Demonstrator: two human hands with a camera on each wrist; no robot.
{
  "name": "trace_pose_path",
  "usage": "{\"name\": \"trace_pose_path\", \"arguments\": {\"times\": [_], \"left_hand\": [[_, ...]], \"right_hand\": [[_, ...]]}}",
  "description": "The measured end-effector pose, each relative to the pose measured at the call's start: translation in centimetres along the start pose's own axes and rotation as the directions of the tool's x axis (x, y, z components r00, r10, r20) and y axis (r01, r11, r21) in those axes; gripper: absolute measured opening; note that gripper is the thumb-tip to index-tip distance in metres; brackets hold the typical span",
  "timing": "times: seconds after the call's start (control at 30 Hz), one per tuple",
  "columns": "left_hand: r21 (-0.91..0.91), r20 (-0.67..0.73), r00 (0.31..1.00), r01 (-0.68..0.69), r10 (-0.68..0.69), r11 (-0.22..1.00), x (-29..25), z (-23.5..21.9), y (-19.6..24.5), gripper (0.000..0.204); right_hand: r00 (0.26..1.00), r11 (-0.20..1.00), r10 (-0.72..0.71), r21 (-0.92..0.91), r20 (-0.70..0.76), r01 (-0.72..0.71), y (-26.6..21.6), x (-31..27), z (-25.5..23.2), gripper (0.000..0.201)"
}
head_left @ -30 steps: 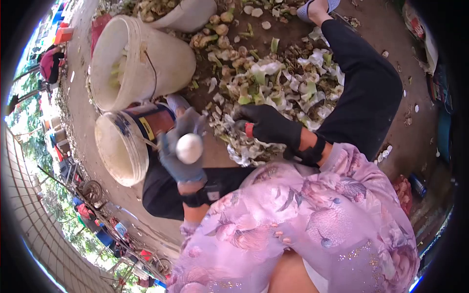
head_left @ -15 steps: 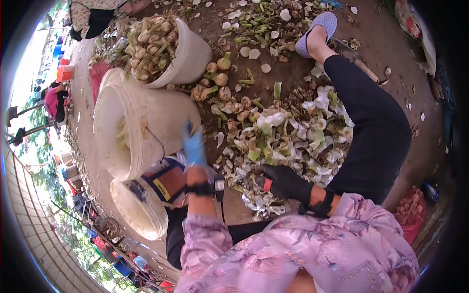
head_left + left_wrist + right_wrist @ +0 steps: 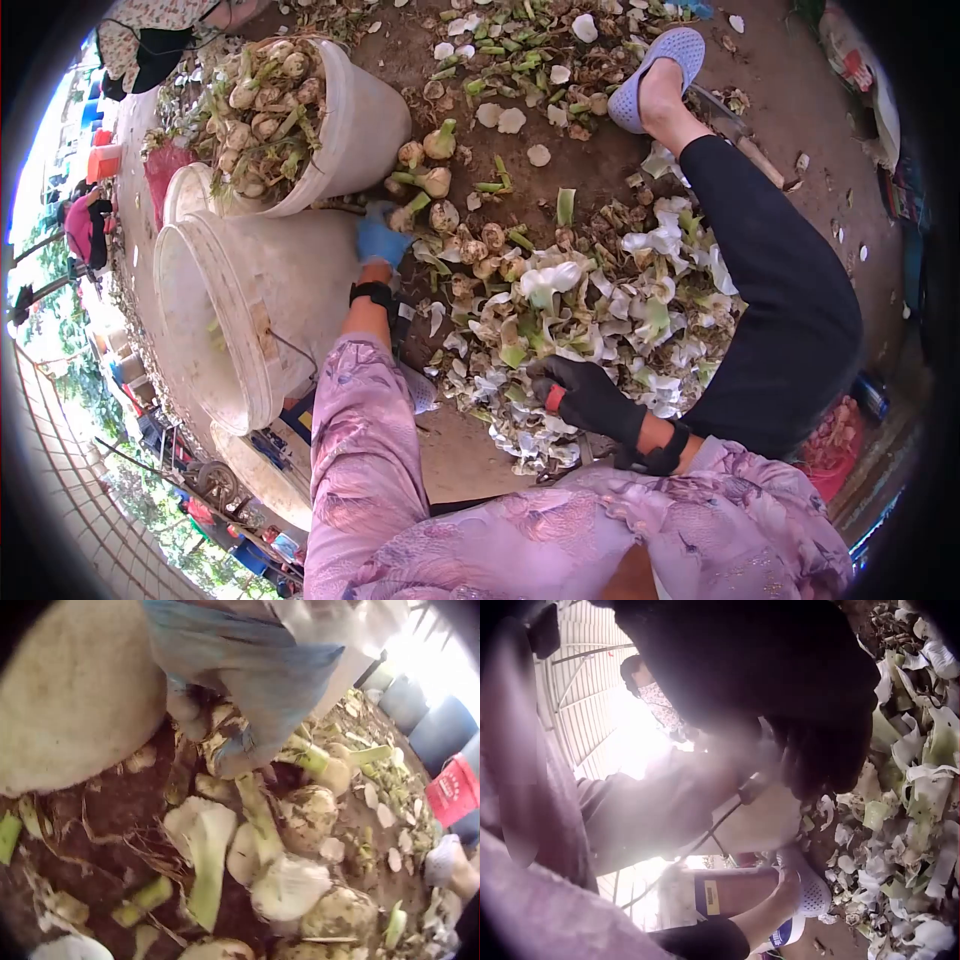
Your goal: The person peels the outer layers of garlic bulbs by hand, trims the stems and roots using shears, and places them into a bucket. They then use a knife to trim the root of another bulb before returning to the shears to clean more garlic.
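My left hand [image 3: 380,238], in a blue glove, reaches out to the muddy unpeeled bulbs [image 3: 425,180] lying on the ground beside the full bucket. In the left wrist view its fingers [image 3: 244,724] curl down round one dirty bulb [image 3: 216,742], with more green-stalked bulbs [image 3: 307,817] just beyond. My right hand [image 3: 575,390], in a black glove, rests low over the pile of white and green peelings [image 3: 590,300] and grips a red-handled tool [image 3: 553,398]. Its blade is hidden. The right wrist view shows only the dark, blurred glove [image 3: 780,682].
A white bucket [image 3: 365,115] heaped with unpeeled bulbs stands at the back left. A large white bucket [image 3: 290,290] lies nearer, left of my arm. My black-trousered leg [image 3: 790,300] and a blue clog [image 3: 660,60] bound the peelings on the right. Another person sits at the far left.
A second ago my left hand held a peeled white bulb by the buckets. It let the bulb go, then stretched forward to the unpeeled bulbs. My right hand stayed over the peelings.
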State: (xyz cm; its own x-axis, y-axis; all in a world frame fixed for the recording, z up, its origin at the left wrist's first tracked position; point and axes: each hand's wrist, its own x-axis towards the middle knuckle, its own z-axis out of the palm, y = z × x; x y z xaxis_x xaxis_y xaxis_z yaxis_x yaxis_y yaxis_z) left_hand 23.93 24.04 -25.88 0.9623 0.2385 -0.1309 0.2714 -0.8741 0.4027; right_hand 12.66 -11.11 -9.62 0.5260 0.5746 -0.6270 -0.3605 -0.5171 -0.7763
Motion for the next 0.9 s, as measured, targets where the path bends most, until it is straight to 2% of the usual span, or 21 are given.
{"name": "trace_pose_path", "arguments": {"times": [0.07,0.1,0.13,0.17,0.2,0.23,0.27,0.3,0.33,0.4,0.43,0.47,0.5,0.53,0.6,0.63,0.67,0.73,0.77,0.9], "left_hand": [[-0.033,0.009,1.000,-0.005,0.005,0.999,-1.8,1.1,-0.6,0.057],[-0.350,0.026,0.990,0.141,-0.141,0.926,-3.4,1.7,-1.0,0.054],[-0.622,0.095,0.957,0.272,-0.273,0.735,-5.4,1.9,-1.0,0.051],[-0.625,0.103,0.956,0.277,-0.275,0.730,-7.5,1.0,0.4,0.051],[-0.743,0.261,0.906,0.409,-0.333,0.529,-9.7,-0.9,3.4,0.051],[-0.800,0.421,0.837,0.524,-0.349,0.293,-12.0,-2.9,6.8,0.051],[-0.851,0.421,0.833,0.500,-0.358,0.162,-14.5,-4.4,10.8,0.053],[-0.856,0.434,0.848,0.494,-0.305,0.156,-17.0,-4.8,12.5,0.054],[-0.860,0.443,0.860,0.487,-0.252,0.150,-19.4,-5.1,14.0,0.054],[-0.817,0.439,0.865,0.496,-0.242,0.293,-23.7,-7.5,19.2,0.054],[-0.826,0.359,0.890,0.443,-0.281,0.349,-25.5,-8.2,21.0,0.058],[-0.907,0.261,0.925,0.333,-0.276,0.257,-27.1,-9.1,23.0,0.062],[-0.861,0.080,0.974,0.176,-0.214,0.478,-28.5,-9.1,23.2,0.064],[-0.746,-0.088,0.990,0.008,-0.110,0.666,-29.5,-9.1,23.4,0.066],[-0.713,-0.138,0.982,-0.006,-0.132,0.701,-31.1,-9.4,23.8,0.066],[-0.680,-0.178,0.973,-0.012,-0.150,0.734,-32.0,-9.6,24.0,0.066],[-0.679,-0.187,0.970,-0.014,-0.155,0.734,-32.6,-9.9,24.2,0.066],[-0.806,-0.145,0.979,-0.034,-0.142,0.591,-33.2,-10.9,24.7,0.064],[-0.845,-0.136,0.981,-0.043,-0.135,0.533,-33.4,-11.8,25.3,0.061],[-0.880,-0.098,0.980,-0.004,-0.174,0.475,-33.8,-13.4,25.9,0.058]], "right_hand": [[0.991,0.981,-0.081,0.168,-0.111,0.099,0.4,0.0,0.2,0.023],[0.952,0.970,-0.195,0.098,-0.235,0.222,0.9,0.0,0.4,0.020],[0.962,0.966,-0.124,0.190,-0.243,0.172,1.7,0.2,0.5,0.018],[0.943,0.964,-0.124,0.189,-0.308,0.189,0.9,0.0,0.0,0.018],[0.943,0.963,-0.111,0.200,-0.315,0.180,0.4,0.1,-0.7,0.020],[0.913,0.964,-0.140,0.156,-0.382,0.213,0.9,0.8,-0.4,0.023],[0.902,0.977,-0.186,0.026,-0.390,0.213,1.0,1.1,-0.6,0.027],[0.851,0.959,-0.278,-0.088,-0.446,0.268,1.5,1.5,-0.3,0.030],[0.840,0.920,-0.309,0.085,-0.447,0.383,0.5,1.4,-0.1,0.032],[0.927,0.960,-0.276,-0.033,-0.253,0.277,1.1,1.6,0.7,0.030],[0.927,0.959,-0.280,-0.038,-0.250,0.279,0.6,0.8,0.8,0.030],[0.931,0.937,-0.297,0.125,-0.214,0.328,-0.1,-0.2,0.8,0.028],[0.931,0.888,-0.320,0.285,-0.178,0.360,-0.5,-1.0,0.9,0.026],[0.928,0.887,-0.330,0.279,-0.172,0.367,-0.2,-1.3,1.2,0.026],[0.821,0.807,-0.546,0.157,-0.169,0.569,1.1,-1.7,2.5,0.024],[0.883,0.864,-0.461,0.182,-0.089,0.469,-1.1,-3.9,2.2,0.026],[0.880,0.862,-0.467,0.178,-0.081,0.474,-2.2,-5.1,1.8,0.026],[0.924,0.886,-0.366,0.348,0.114,0.308,-3.7,-6.7,0.9,0.027],[0.909,0.872,-0.396,0.366,0.134,0.326,-4.2,-7.5,0.6,0.026],[0.879,0.840,-0.450,0.410,0.157,0.356,-3.3,-8.3,0.5,0.025]]}}
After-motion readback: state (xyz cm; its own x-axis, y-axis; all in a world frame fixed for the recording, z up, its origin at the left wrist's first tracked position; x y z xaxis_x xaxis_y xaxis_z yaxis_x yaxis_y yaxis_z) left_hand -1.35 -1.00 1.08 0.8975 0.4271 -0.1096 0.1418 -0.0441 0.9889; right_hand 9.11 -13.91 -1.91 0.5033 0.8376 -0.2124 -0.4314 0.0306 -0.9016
